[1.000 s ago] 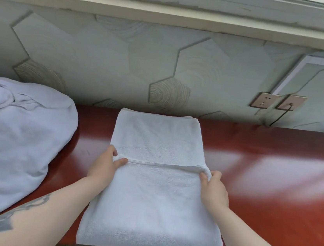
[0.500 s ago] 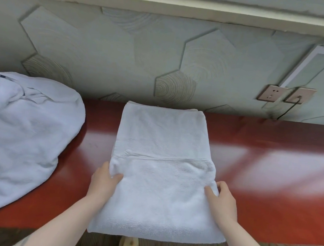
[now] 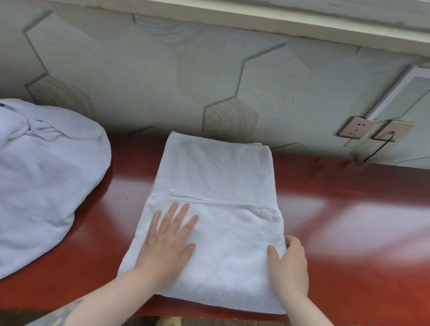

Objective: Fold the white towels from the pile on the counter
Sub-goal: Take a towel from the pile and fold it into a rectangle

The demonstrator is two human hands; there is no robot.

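Folded white towel [image 3: 213, 189] dead centre on the red counter [image 3: 362, 235], far edge up against the hexagon-tiled wall [image 3: 143, 78] at twelve o'clock, near flap doubled over toward the front edge. Left hand [image 3: 169, 241] flat on that flap at seven o'clock, fingers straight and spread, pressing down. Right hand [image 3: 290, 267] at the flap's edge at four o'clock, thumb on top, fingers curled round the towel's side, gripping it. Pile of white towels [image 3: 24, 188] heaped at nine o'clock, apart from the folded one. Two wall sockets [image 3: 375, 129] at two o'clock, cable [image 3: 375, 152] hanging from the right one.
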